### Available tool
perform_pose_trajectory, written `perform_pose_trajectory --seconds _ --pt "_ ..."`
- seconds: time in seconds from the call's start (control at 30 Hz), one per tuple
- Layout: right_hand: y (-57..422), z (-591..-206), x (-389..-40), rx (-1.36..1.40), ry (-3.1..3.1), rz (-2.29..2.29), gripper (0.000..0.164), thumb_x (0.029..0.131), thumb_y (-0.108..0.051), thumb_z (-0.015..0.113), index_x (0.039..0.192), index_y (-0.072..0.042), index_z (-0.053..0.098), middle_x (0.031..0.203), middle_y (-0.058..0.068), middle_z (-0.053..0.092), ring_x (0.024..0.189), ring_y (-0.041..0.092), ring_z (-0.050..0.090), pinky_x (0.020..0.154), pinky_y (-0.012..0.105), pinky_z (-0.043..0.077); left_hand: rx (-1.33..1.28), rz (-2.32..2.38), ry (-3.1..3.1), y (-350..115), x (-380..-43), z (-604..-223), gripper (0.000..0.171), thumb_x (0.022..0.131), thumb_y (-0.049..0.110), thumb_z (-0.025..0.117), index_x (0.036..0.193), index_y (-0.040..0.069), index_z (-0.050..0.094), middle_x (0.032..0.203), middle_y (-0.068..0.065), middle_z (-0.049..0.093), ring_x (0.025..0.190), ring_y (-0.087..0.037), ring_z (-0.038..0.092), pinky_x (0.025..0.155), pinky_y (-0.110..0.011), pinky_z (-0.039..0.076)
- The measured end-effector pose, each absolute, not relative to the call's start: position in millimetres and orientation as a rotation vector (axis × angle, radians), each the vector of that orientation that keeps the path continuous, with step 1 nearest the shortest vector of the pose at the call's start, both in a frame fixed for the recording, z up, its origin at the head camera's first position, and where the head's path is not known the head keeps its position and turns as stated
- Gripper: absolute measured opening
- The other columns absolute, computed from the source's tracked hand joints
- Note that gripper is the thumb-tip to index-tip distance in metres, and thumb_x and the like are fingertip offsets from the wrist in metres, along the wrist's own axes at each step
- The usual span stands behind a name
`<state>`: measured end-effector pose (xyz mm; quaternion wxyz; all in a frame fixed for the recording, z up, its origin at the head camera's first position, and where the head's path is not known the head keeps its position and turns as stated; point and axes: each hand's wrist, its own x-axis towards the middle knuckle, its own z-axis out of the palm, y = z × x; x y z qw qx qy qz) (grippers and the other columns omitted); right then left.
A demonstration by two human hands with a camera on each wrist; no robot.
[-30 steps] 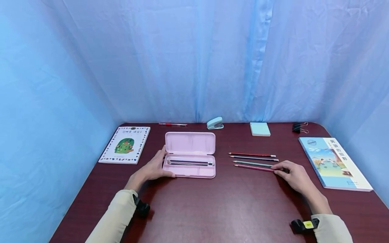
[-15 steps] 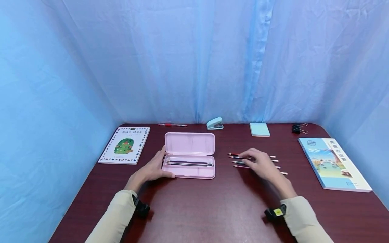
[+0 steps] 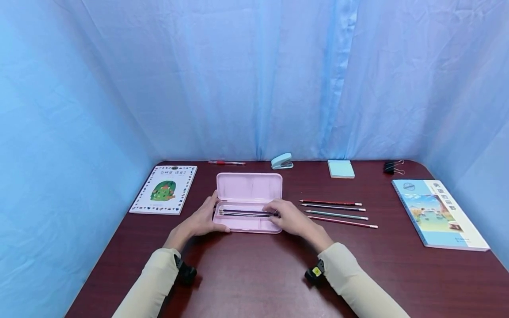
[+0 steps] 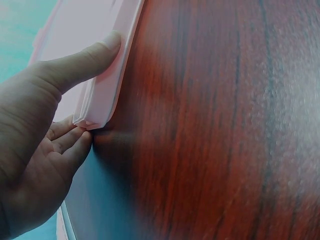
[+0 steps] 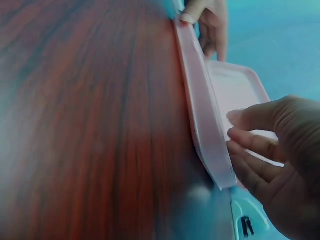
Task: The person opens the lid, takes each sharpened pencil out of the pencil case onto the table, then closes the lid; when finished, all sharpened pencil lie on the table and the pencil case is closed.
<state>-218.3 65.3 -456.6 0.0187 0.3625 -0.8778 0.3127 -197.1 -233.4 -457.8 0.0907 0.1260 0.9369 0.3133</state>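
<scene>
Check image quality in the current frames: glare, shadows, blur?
Head: mostly clear, pale sheen on the table toward the camera, soft shadow below the left hand; left wrist: pencil case looks washed out, glare on the table at right; right wrist: table grain soft, glare at the left edge.

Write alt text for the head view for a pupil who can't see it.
A person's left hand holds the left end of an open pink pencil case while the right hand reaches in at its dark pencils. Four more pencils lie to its right on the reddish table, with a red pen, stapler, notepad, binder clip and two books around.
</scene>
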Motion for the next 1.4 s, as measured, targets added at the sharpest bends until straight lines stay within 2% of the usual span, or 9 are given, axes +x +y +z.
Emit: perform_pose_trajectory --seconds 0.17,0.33,0.67,0.9,1.1,1.4 --pt "52.3 -454.6 -219.4 1.188 -2.774 0.776 0.019 0.080 -0.004 0.065 0.099 -0.007 0.065 0.086 0.003 0.061 0.082 0.016 0.056 0.077 0.033 0.045 0.387 0.949 2.787 -233.4 -197.8 -457.7 0.125 0.062 0.046 0.082 0.148 0.010 -0.001 0.134 -0.009 0.036 0.122 -0.021 0.036 0.105 -0.042 0.028" --pt "48.9 -451.6 -222.5 1.243 -2.798 0.803 0.019 0.076 0.004 0.062 0.091 -0.006 0.067 0.080 0.003 0.060 0.076 0.016 0.054 0.072 0.032 0.044 0.390 0.951 2.786 -232.9 -197.7 -458.0 0.125 0.061 0.045 0.082 0.148 0.010 0.000 0.133 -0.009 0.036 0.121 -0.021 0.036 0.105 -0.042 0.028" --pt "49.6 -453.2 -227.7 1.213 -2.839 0.903 0.018 0.075 0.003 0.062 0.088 -0.006 0.069 0.081 0.002 0.063 0.077 0.013 0.055 0.072 0.030 0.045 0.396 0.948 2.789 -233.0 -198.0 -458.6 0.125 0.061 0.045 0.083 0.148 0.009 0.001 0.133 -0.010 0.038 0.121 -0.021 0.037 0.105 -0.042 0.028" --pt "55.9 -454.0 -227.9 1.168 -2.791 1.000 0.016 0.076 0.002 0.065 0.088 -0.007 0.070 0.079 -0.001 0.064 0.073 0.009 0.055 0.068 0.025 0.047 0.418 0.938 2.804 -232.5 -199.6 -458.9 0.126 0.060 0.047 0.083 0.148 0.008 0.002 0.131 -0.008 0.038 0.121 -0.020 0.037 0.105 -0.040 0.028" --pt "82.6 -447.4 -224.6 1.036 -2.771 1.166 0.015 0.080 -0.002 0.066 0.093 -0.009 0.071 0.083 0.000 0.065 0.076 0.009 0.055 0.071 0.028 0.047 0.416 0.951 2.797 -232.4 -200.0 -460.1 0.126 0.059 0.047 0.083 0.148 0.008 0.002 0.131 -0.008 0.038 0.122 -0.020 0.036 0.105 -0.040 0.027" --pt "163.5 -448.0 -217.4 0.819 -2.808 1.111 0.013 0.083 -0.010 0.067 0.093 -0.016 0.071 0.087 -0.007 0.064 0.078 0.009 0.054 0.072 0.032 0.045 0.406 0.950 2.797 -233.0 -198.9 -459.3 0.126 0.060 0.047 0.083 0.148 0.008 0.002 0.132 -0.009 0.038 0.123 -0.021 0.036 0.105 -0.041 0.027"
